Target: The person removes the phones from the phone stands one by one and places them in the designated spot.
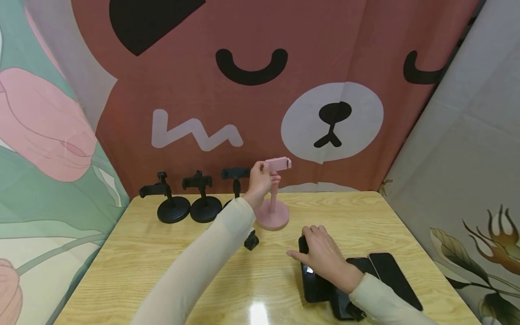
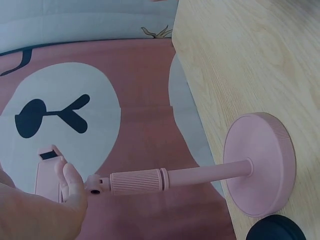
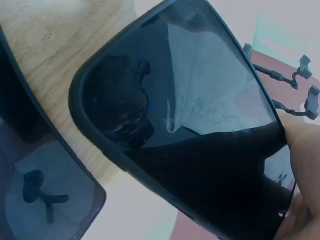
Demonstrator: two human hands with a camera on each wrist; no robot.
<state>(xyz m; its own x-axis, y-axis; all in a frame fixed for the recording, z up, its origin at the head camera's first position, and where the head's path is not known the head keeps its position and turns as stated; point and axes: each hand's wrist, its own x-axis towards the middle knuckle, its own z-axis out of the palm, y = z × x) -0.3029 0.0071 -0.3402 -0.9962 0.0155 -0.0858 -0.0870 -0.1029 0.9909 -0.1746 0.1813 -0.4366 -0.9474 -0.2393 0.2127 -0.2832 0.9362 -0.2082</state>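
My left hand (image 1: pixel 261 179) grips the pink phone stand (image 1: pixel 273 214) at its clamp (image 1: pixel 278 164). The stand's round base rests on the table, and its stem is upright. In the left wrist view, my left hand (image 2: pixel 45 212) covers part of the clamp. A black smartphone (image 1: pixel 314 286) is in my right hand (image 1: pixel 325 253), gripped at its far end. That smartphone (image 3: pixel 175 100) shows a dark, reflective screen in the right wrist view, with fingers of the right hand (image 3: pixel 305 160) around one end.
Two more dark phones (image 1: pixel 390 271) (image 1: pixel 361 265) lie at the right of the wooden table (image 1: pixel 162 275). Black phone stands (image 1: pixel 172 210) (image 1: pixel 206 208) (image 1: pixel 235 173) line the back left. A bear-print curtain (image 1: pixel 260 113) hangs behind the table.
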